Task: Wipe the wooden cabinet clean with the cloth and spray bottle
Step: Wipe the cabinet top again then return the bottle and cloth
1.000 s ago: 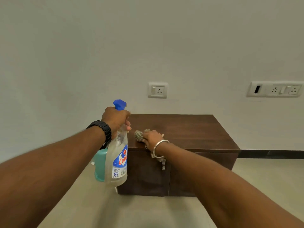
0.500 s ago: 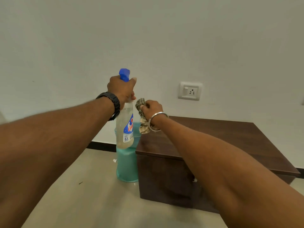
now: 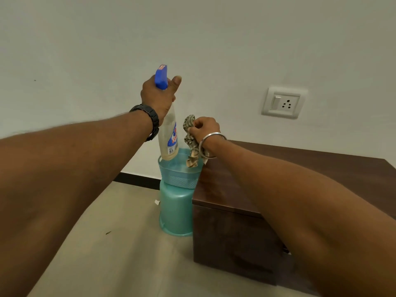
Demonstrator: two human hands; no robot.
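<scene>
My left hand point(image 3: 157, 97) grips the neck of a clear spray bottle point(image 3: 168, 138) with a blue trigger head, holding it upright above a teal basket point(image 3: 180, 176). My right hand point(image 3: 205, 128) pinches a crumpled striped cloth point(image 3: 190, 144), which hangs down over the basket's right side. The dark wooden cabinet point(image 3: 225, 189) stands at the right, its top glossy; my right forearm crosses above it. Both hands are to the left of the cabinet's top.
The teal basket rests on an upturned teal bucket point(image 3: 174, 213) standing against the cabinet's left side. A wall socket point(image 3: 282, 102) is on the white wall behind. Beige floor point(image 3: 120, 249) spreads to the left and front, with a black skirting strip along the wall.
My right hand lifted the cloth off the cabinet top and moved left. Both hands with bottle and cloth now hang over the teal basket. The view swung left.
</scene>
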